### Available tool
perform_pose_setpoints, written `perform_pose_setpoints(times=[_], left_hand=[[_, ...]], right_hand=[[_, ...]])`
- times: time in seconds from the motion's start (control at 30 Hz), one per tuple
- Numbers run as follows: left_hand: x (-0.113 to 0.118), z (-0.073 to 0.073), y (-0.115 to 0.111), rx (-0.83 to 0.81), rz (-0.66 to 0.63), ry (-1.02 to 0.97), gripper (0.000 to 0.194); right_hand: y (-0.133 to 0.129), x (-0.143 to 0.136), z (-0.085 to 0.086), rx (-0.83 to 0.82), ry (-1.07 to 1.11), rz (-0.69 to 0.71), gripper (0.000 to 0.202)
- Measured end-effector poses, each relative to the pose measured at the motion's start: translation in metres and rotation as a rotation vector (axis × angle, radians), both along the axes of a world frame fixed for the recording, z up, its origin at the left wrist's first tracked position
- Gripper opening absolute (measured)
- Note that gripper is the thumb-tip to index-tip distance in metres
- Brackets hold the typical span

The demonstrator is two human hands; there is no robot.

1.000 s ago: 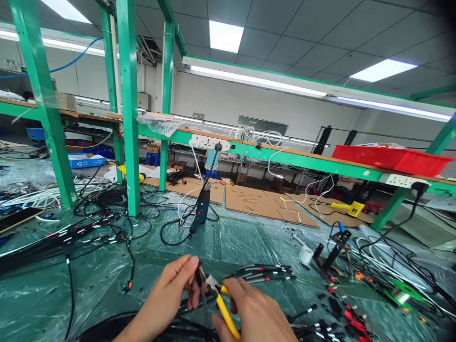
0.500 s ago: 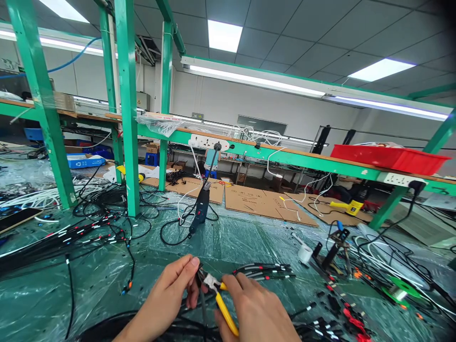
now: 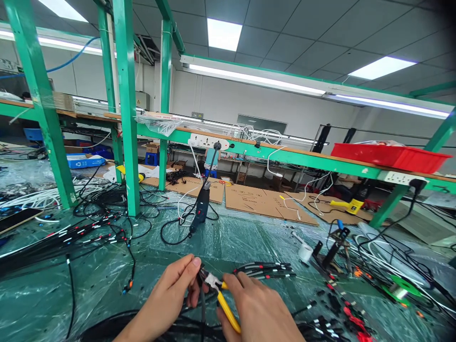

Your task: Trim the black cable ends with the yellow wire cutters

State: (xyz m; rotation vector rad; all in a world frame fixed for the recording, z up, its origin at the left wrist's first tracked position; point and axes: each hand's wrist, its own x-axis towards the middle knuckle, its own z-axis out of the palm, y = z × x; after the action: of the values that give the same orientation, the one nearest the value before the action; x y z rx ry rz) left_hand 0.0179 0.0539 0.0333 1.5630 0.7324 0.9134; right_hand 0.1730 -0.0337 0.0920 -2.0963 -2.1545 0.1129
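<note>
My right hand [image 3: 254,304] is wrapped round the yellow handles of a pair of pliers [image 3: 227,311]. The metal jaws point up and left, right against the fingers of my left hand [image 3: 176,285]. Thumb and fingers of that hand pinch a black cable [image 3: 203,304], which hangs down below the jaws. Its tip is mostly hidden by my fingers, so whether the jaws grip it I cannot tell. Just beyond my right hand lies a bunch of cut black cables [image 3: 263,270] with red and white bands. More black cables [image 3: 110,327] are coiled under my wrists.
A dark blue power tool [image 3: 201,209] with its cord lies ahead. Bundled cables [image 3: 71,237] spread at left. On the right are a black metal fixture [image 3: 335,249], a white roll [image 3: 305,252] and a green wire spool [image 3: 399,290]. A red bin [image 3: 388,156] sits on the shelf.
Both hands stay almost in place. The pliers' handles have shifted very slightly to the right and down with my right hand.
</note>
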Motion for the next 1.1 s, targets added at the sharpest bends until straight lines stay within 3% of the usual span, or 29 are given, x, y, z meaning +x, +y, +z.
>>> perform_pose_setpoints(times=[0.47,0.63,0.93,1.1], left_hand=[[0.001,0.001,0.001,0.005,0.002,-0.005,0.044],[0.000,0.003,0.002,-0.024,-0.012,-0.048,0.043],[0.002,-0.001,0.003,-0.049,-0.010,-0.075,0.041],[0.003,0.002,0.002,-0.056,-0.003,-0.077,0.042]], right_hand=[[0.000,0.003,-0.001,-0.086,0.136,0.014,0.010],[-0.001,0.000,0.000,-0.131,0.169,0.015,0.014],[-0.001,-0.001,-0.009,-0.059,0.157,-0.045,0.043],[0.000,-0.002,-0.009,-0.024,0.160,-0.066,0.042]])
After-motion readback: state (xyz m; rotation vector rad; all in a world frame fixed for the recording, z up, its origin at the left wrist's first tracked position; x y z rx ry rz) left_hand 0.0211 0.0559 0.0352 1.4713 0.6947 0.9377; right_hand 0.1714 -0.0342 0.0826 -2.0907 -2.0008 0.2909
